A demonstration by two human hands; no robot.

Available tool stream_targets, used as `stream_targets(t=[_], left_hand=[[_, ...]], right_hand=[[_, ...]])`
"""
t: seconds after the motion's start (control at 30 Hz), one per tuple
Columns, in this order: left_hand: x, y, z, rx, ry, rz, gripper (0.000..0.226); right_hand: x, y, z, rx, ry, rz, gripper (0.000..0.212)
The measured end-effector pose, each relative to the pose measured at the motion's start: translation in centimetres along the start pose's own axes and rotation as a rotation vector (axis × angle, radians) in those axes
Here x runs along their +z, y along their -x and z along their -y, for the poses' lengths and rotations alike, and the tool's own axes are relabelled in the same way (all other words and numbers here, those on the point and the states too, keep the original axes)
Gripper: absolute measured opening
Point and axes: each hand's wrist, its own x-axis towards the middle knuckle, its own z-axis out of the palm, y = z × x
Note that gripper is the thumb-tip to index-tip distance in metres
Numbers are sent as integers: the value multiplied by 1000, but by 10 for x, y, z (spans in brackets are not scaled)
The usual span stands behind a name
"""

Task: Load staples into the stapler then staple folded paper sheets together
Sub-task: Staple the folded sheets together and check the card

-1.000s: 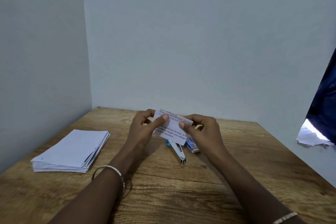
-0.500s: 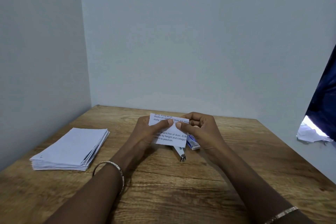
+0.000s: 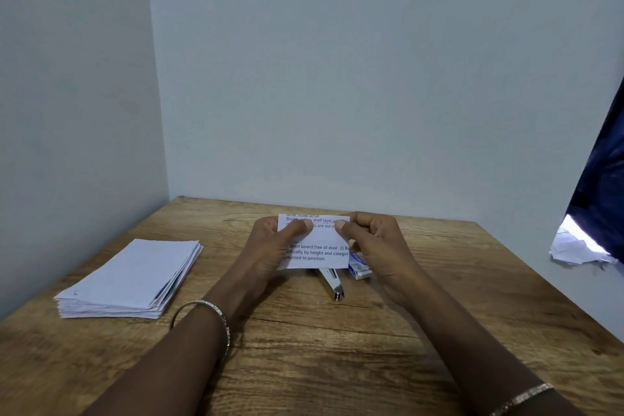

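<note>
A folded white sheet with printed text [image 3: 317,252] is held upright above the wooden table between both hands. My left hand [image 3: 270,246] pinches its top left part with thumb on the front. My right hand [image 3: 374,243] pinches the top right edge. Below and behind the sheet a small silver stapler [image 3: 332,282] lies on the table, its metal nose pointing toward me and its rear hidden by the paper. A small blue and white staple box [image 3: 359,265] lies beside the stapler on its right, partly covered by my right hand.
A stack of folded white sheets [image 3: 131,280] lies on the left of the table [image 3: 304,348]. Walls close the table's left and far sides. At the right edge hang dark blue cloth [image 3: 604,172] and crumpled white paper [image 3: 574,248].
Both hands have turned the sheet from tilted to level, moved it slightly left, and shifted their thumbs up to its top edge. The stapler, box and stack have stayed put.
</note>
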Motion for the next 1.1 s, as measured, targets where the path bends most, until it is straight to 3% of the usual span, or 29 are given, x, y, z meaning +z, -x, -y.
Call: stream_targets(t=[0.13, 0.4, 0.67, 0.77, 0.87, 0.97, 1.1], left_hand=[[0, 2, 0, 76, -33, 32, 34], [0, 1, 2, 89, -68, 29, 25], [1, 1, -4, 81, -1, -134, 24], [-9, 0, -7, 227, -187, -384, 29], [-20, 1, -10, 298, -192, -562, 34], [-24, 0, -14, 291, -156, -636, 40], [-26, 0, -16, 297, -166, -692, 43]], right_hand=[[-1, -1, -2, -29, -36, 26, 9], [0, -2, -5, -13, -4, 16, 13], [4, -1, -5, -50, 114, -144, 14], [9, 3, -3, -173, 249, -321, 12], [24, 15, 4, -502, 496, -429, 7], [47, 28, 4, -800, 731, -341, 6], [69, 33, -3, -864, 1099, -66, 7]])
